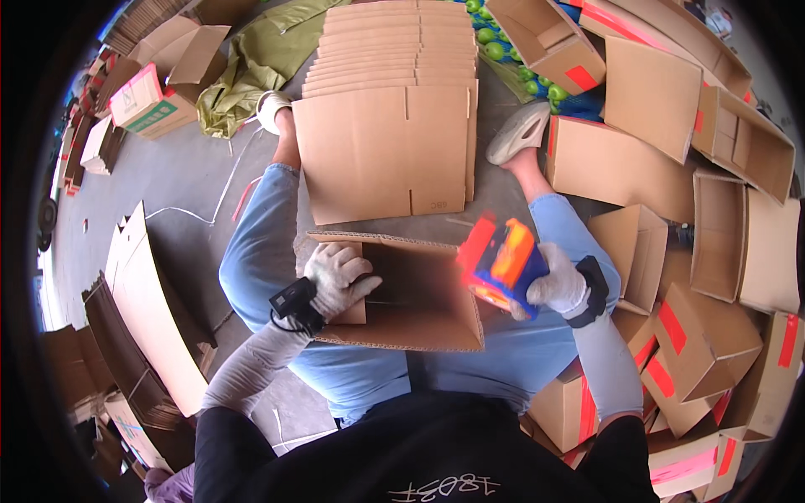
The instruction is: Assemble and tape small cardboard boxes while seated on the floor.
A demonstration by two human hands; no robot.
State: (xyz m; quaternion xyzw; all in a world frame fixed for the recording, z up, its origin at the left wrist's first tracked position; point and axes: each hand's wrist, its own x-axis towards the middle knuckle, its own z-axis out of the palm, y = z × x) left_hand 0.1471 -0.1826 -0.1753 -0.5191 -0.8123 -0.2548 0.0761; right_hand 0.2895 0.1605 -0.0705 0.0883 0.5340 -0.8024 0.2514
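Note:
An open cardboard box [434,336] lies between my thighs, its dark inside facing up. My left hand [339,276], in a pale knit glove, holds the box at its left end, over a folded-in flap [352,314]. The thumb reaches over the opening, and the fingertips are partly hidden. My right hand [556,280], gloved too, grips a blue and orange tape dispenser [512,270]. A roll of red tape [479,242] sits on the dispenser, blurred, just beyond the box's right edge.
Ahead, between my feet, stands a row of flattened cartons [383,151]. Taped and open boxes [704,339] pile up at my right. Folded cardboard sheets [148,295] stand at my left. Green fruit [494,50] lies on blue material near my right shoe [522,129]. Olive sheeting [264,56] lies front left.

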